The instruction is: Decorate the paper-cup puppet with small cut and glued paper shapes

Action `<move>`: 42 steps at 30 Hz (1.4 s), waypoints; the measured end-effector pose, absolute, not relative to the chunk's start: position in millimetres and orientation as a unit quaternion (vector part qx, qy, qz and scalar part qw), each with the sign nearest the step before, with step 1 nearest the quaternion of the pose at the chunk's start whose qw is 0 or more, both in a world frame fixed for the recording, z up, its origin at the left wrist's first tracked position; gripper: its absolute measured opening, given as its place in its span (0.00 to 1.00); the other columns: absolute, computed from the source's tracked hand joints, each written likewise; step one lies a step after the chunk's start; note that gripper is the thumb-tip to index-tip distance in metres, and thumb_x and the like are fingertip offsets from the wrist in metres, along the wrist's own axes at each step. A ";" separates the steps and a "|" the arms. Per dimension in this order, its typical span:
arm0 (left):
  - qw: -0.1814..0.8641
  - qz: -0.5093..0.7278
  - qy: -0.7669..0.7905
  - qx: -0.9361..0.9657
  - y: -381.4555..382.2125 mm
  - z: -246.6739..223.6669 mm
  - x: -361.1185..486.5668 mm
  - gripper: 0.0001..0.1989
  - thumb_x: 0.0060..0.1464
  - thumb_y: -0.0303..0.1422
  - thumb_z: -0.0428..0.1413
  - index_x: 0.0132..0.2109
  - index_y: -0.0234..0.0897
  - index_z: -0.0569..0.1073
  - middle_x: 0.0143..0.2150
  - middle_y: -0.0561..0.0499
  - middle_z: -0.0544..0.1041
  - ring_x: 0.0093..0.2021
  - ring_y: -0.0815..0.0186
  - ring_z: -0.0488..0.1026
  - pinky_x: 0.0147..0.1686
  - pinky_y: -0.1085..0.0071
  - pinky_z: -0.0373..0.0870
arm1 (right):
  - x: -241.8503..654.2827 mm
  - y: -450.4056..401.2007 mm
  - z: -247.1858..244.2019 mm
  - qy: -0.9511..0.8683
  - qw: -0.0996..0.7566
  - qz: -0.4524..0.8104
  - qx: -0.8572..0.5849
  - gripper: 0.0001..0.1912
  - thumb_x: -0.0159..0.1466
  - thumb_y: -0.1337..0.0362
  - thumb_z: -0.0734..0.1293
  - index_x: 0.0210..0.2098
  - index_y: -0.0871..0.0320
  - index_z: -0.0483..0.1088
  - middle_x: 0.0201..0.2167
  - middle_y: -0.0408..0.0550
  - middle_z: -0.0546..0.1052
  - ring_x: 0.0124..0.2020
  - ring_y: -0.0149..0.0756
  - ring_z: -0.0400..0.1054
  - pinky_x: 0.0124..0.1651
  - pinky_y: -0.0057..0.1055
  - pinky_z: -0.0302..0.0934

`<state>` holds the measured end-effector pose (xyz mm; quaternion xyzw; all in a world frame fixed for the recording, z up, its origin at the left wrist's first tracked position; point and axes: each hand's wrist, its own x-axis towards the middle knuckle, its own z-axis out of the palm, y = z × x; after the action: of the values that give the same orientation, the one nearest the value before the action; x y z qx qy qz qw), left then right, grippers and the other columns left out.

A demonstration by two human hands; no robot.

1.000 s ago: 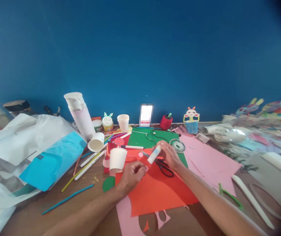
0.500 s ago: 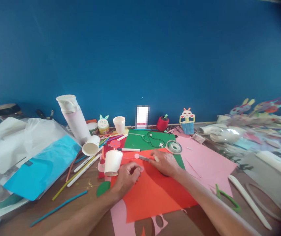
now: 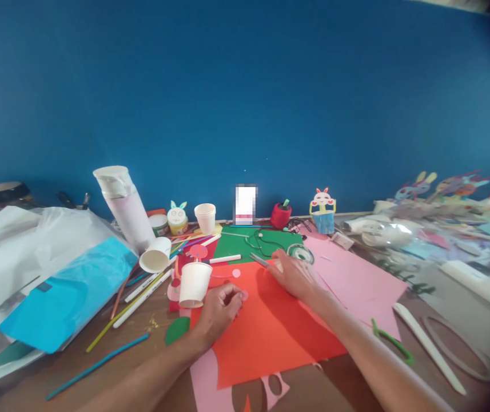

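Note:
My left hand (image 3: 221, 312) is closed in a pinch on a small pink paper circle (image 3: 245, 295), low over the orange paper sheet (image 3: 279, 343). My right hand (image 3: 291, 274) grips a pair of scissors (image 3: 261, 261); the pointed metal blades face left and the handles are hidden in my fingers. Between the hands, another pink paper circle (image 3: 236, 273) lies on the orange sheet, with a thin strip running left from it. A white paper cup (image 3: 194, 284) stands just left of my left hand. Behind its rim shows a red paper cutout (image 3: 198, 252).
A white marker (image 3: 227, 259) and a tape roll (image 3: 300, 253) lie near the green sheet (image 3: 231, 246). Left are a tipped paper cup (image 3: 155, 255), a flask (image 3: 124, 209) and plastic bags (image 3: 56, 234). Pink paper (image 3: 360, 280) and a green pipe cleaner (image 3: 394, 343) lie right.
My right hand has moved slightly up and away from the pink circle on the sheet, and the scissor blades now angle up-left. My left hand keeps its pinch.

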<state>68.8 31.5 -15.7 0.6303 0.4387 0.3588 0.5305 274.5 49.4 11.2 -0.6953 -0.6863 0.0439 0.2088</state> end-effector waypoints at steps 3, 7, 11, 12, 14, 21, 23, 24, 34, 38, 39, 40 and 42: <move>0.539 0.370 0.422 0.628 30.8 -11.4 68.4 0.10 0.49 0.35 0.48 0.27 0.33 0.69 0.23 0.53 0.68 0.20 0.73 0.64 0.20 0.77 0.59 | 259.6 40.5 14.8 -0.670 0.360 0.249 -0.599 0.15 0.60 0.52 0.54 0.34 0.57 0.63 0.18 0.41 0.66 0.19 0.30 0.60 0.22 0.25 0.49; 0.595 0.350 0.368 0.623 28.5 -1.4 67.3 0.11 0.49 0.37 0.50 0.29 0.33 0.71 0.32 0.50 0.71 0.22 0.73 0.65 0.22 0.76 0.61 | 233.4 31.3 11.2 -0.567 0.485 0.432 -0.507 0.16 0.60 0.52 0.54 0.25 0.58 0.59 0.19 0.41 0.64 0.20 0.28 0.59 0.25 0.25 0.54; 0.638 0.309 0.332 0.622 27.3 0.5 67.8 0.11 0.48 0.37 0.51 0.28 0.33 0.71 0.31 0.51 0.70 0.27 0.72 0.67 0.30 0.75 0.63 | 221.3 29.0 1.0 -0.528 0.509 0.486 -0.475 0.16 0.58 0.52 0.57 0.26 0.59 0.60 0.21 0.42 0.66 0.22 0.29 0.60 0.26 0.26 0.55; 0.637 0.307 0.332 0.625 27.5 -0.3 68.2 0.11 0.48 0.38 0.51 0.28 0.33 0.71 0.29 0.51 0.70 0.27 0.72 0.66 0.30 0.75 0.62 | 220.7 29.0 -1.5 -0.532 0.504 0.492 -0.470 0.16 0.58 0.52 0.57 0.27 0.58 0.61 0.21 0.42 0.66 0.23 0.29 0.60 0.27 0.26 0.56; 0.620 0.312 0.339 0.634 27.8 -2.1 68.8 0.12 0.48 0.38 0.51 0.28 0.33 0.71 0.28 0.52 0.69 0.25 0.73 0.64 0.27 0.76 0.61 | 222.0 29.4 -5.6 -0.559 0.492 0.479 -0.464 0.16 0.59 0.52 0.56 0.28 0.58 0.62 0.23 0.43 0.67 0.26 0.30 0.61 0.29 0.26 0.56; 0.520 0.328 0.379 0.692 25.0 -0.2 67.0 0.10 0.49 0.34 0.48 0.27 0.34 0.70 0.28 0.52 0.67 0.25 0.72 0.61 0.24 0.77 0.58 | 241.6 35.1 -11.9 -0.695 0.404 0.309 -0.509 0.20 0.62 0.55 0.52 0.20 0.59 0.61 0.16 0.40 0.60 0.20 0.27 0.53 0.23 0.25 0.47; 0.491 0.345 0.387 0.700 23.9 1.1 65.9 0.09 0.49 0.32 0.48 0.27 0.34 0.69 0.27 0.52 0.66 0.26 0.71 0.62 0.26 0.76 0.59 | 245.7 36.2 -11.2 -0.708 0.383 0.302 -0.510 0.20 0.62 0.56 0.52 0.19 0.58 0.59 0.15 0.39 0.59 0.19 0.27 0.51 0.22 0.25 0.45; 0.480 0.351 0.391 0.703 23.5 1.8 65.6 0.08 0.49 0.32 0.48 0.27 0.35 0.69 0.27 0.52 0.66 0.26 0.71 0.62 0.26 0.76 0.59 | 246.8 36.3 -10.4 -0.711 0.377 0.309 -0.507 0.19 0.62 0.56 0.53 0.19 0.58 0.59 0.15 0.39 0.59 0.18 0.26 0.51 0.22 0.25 0.45; 0.387 0.296 0.386 0.783 21.2 0.9 65.8 0.09 0.48 0.30 0.48 0.27 0.37 0.72 0.32 0.50 0.68 0.29 0.69 0.64 0.30 0.73 0.59 | 237.3 31.4 -10.4 -0.708 0.400 0.353 -0.463 0.11 0.61 0.59 0.56 0.30 0.58 0.64 0.23 0.41 0.65 0.25 0.28 0.57 0.27 0.24 0.51; 0.379 0.278 0.387 0.793 22.8 -1.8 63.2 0.09 0.47 0.31 0.47 0.26 0.37 0.71 0.29 0.51 0.65 0.26 0.71 0.62 0.27 0.74 0.58 | 237.5 31.6 -15.6 -0.698 0.412 0.370 -0.455 0.09 0.60 0.60 0.57 0.33 0.58 0.64 0.25 0.42 0.67 0.26 0.30 0.59 0.29 0.25 0.54; 0.393 0.277 0.392 0.784 23.4 -1.9 62.6 0.09 0.47 0.31 0.47 0.26 0.36 0.71 0.29 0.51 0.65 0.26 0.71 0.61 0.26 0.75 0.58 | 238.0 31.7 -16.1 -0.697 0.415 0.375 -0.449 0.09 0.60 0.61 0.57 0.34 0.58 0.64 0.26 0.43 0.67 0.27 0.30 0.60 0.30 0.26 0.54; 0.410 0.277 0.397 0.773 24.1 -1.6 62.0 0.09 0.47 0.31 0.47 0.25 0.36 0.70 0.29 0.52 0.65 0.26 0.71 0.61 0.25 0.75 0.58 | 238.6 31.8 -16.0 -0.697 0.418 0.379 -0.443 0.08 0.60 0.61 0.57 0.34 0.57 0.64 0.27 0.43 0.68 0.28 0.30 0.61 0.31 0.26 0.55; 0.444 0.274 0.403 0.752 25.2 0.1 60.8 0.08 0.45 0.31 0.48 0.24 0.35 0.69 0.30 0.52 0.64 0.26 0.71 0.60 0.24 0.76 0.58 | 240.2 32.1 -14.6 -0.697 0.426 0.386 -0.429 0.08 0.59 0.61 0.58 0.35 0.57 0.64 0.29 0.44 0.68 0.31 0.32 0.61 0.35 0.28 0.56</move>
<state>60.8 25.2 0.1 0.7520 0.4026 0.2739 0.4443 240.2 32.1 -14.6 -0.4286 -0.6971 0.3857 0.4261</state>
